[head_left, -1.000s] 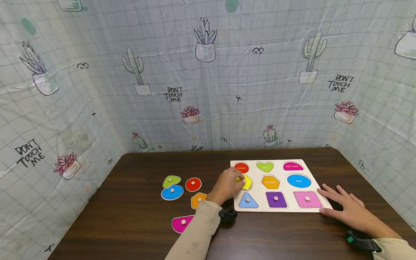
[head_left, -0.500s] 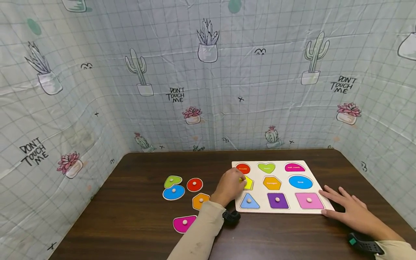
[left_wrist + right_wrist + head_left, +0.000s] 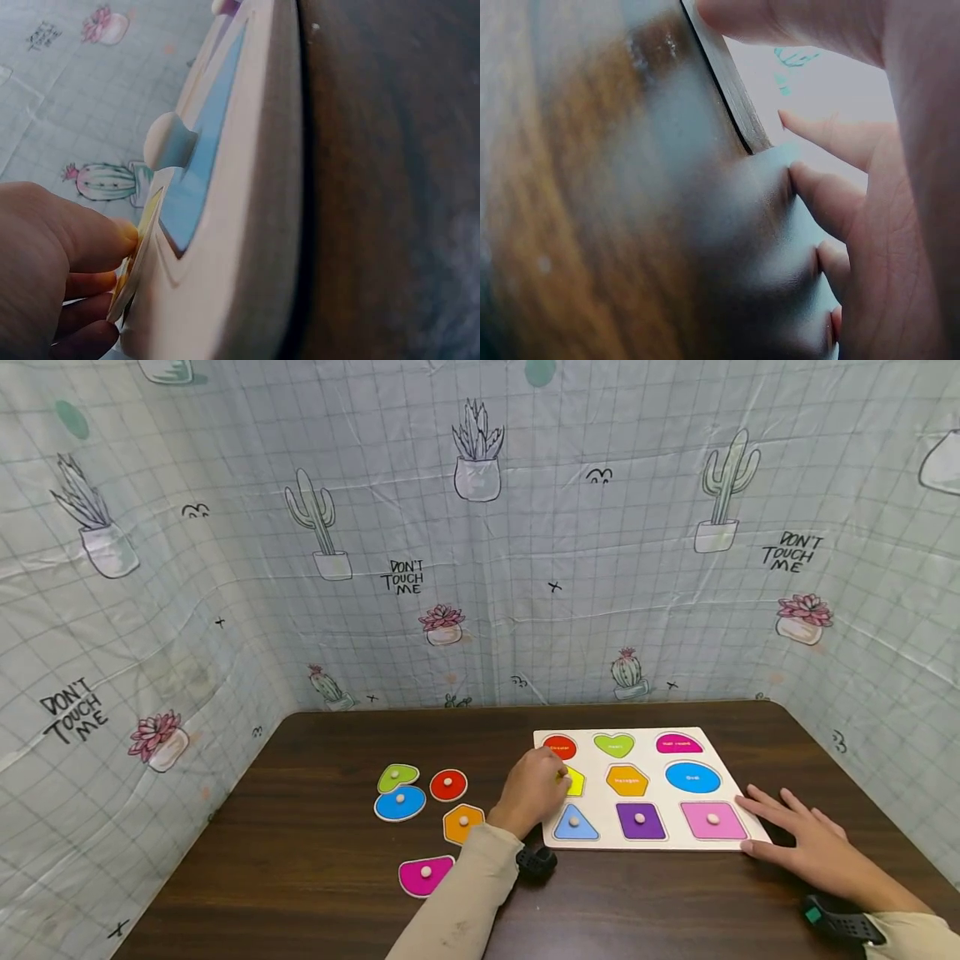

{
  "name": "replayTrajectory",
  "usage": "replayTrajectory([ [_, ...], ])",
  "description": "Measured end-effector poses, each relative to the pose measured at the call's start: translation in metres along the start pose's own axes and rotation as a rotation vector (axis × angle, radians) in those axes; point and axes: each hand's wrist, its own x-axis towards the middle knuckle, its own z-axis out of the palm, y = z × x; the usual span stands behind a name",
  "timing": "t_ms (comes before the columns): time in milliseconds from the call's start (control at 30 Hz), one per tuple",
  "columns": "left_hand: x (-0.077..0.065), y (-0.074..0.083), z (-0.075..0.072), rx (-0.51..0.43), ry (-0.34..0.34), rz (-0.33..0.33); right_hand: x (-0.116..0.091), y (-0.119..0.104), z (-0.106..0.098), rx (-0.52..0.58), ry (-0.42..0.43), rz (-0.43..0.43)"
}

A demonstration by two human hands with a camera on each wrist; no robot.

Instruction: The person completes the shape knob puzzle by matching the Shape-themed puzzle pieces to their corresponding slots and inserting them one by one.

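My left hand [image 3: 531,789] pinches a yellow puzzle piece [image 3: 133,270] over the left spot in the middle row of a pale wooden shape board [image 3: 646,750]. Seen from the left wrist, this piece tilts slightly off the board's face; thumb and fingers cover its knob. A yellow patch [image 3: 576,782] shows beyond the fingertips in the head view. On the board's right edge lies my right hand [image 3: 813,847], fingers spread, thumb by the near corner. The bottom row bears a blue triangle [image 3: 576,831], a purple square [image 3: 652,832] and a pink rectangle [image 3: 727,831], each with a knob.
Left of the board, loose knobbed pieces lie on the dark table [image 3: 300,877]: green heart [image 3: 405,772], blue oval [image 3: 412,808], red circle [image 3: 457,792], orange hexagon [image 3: 453,833] and magenta half round [image 3: 412,885]. The left forearm passes close by the last two. A patterned cloth [image 3: 517,552] hangs behind.
My left hand has shifted and turned slightly over the yellow piece, hiding more of it. The right hand stays at the board's edge, and the loose pieces have not moved.
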Motion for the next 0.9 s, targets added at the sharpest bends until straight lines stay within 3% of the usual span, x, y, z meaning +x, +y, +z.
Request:
replayTrajectory([
  [367, 0.0, -0.001, -0.002, -0.007, 0.001, -0.011, 0.005, 0.0, -0.005, 0.009, -0.014, -0.015],
  [600, 0.004, 0.001, 0.0, -0.021, 0.013, -0.053, 0.011, 0.002, -0.011, 0.0, -0.013, -0.028],
  [900, -0.003, 0.001, 0.001, -0.007, -0.024, -0.048, 0.001, 0.002, 0.0, 0.028, -0.004, -0.024],
])
